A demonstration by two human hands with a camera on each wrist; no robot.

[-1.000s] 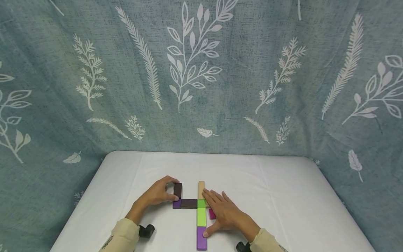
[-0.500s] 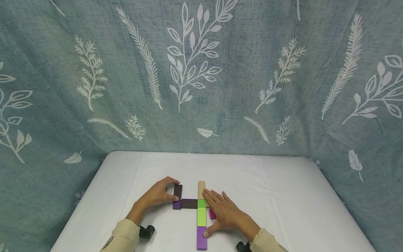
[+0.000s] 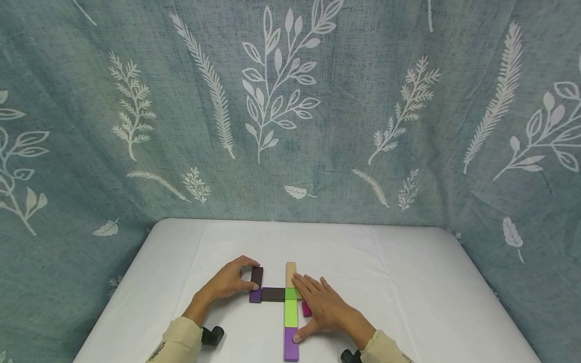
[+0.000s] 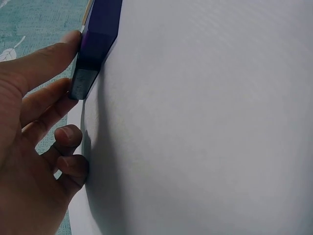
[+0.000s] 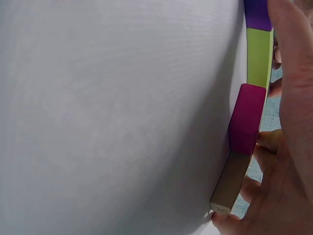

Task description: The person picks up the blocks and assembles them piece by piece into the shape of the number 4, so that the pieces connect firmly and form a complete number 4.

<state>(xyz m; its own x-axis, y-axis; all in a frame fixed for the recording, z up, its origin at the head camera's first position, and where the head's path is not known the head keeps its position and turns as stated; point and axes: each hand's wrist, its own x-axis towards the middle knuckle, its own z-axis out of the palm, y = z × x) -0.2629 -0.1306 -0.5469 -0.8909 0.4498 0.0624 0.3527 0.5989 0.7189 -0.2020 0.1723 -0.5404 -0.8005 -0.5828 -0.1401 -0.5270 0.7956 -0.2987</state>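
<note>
My left hand (image 3: 229, 279) pinches a dark brown block (image 3: 256, 278) between thumb and fingertips, at the upper left of the block layout. It meets a dark purple piece (image 3: 255, 296), which abuts a flat dark brown block (image 3: 273, 294). That joins a central column: a tan block (image 3: 291, 274), a green square (image 3: 291, 294), a lime block (image 3: 291, 312) and a purple block (image 3: 291, 348). My right hand (image 3: 324, 305) lies spread over the column's right side, fingertips by the tan block, thumb on the purple one. It partly covers a magenta block (image 3: 306, 309), seen better in the right wrist view.
A white table (image 3: 386, 272) carries the blocks. Behind it hangs a green-blue curtain (image 3: 336, 151) with white leaf prints. A dark rounded device (image 3: 212, 336) shows by the left wrist, another (image 3: 349, 356) by the right.
My left hand has shifted the dark brown block slightly toward me, closer over the dark purple piece. My right hand has kept its place on the blocks.
</note>
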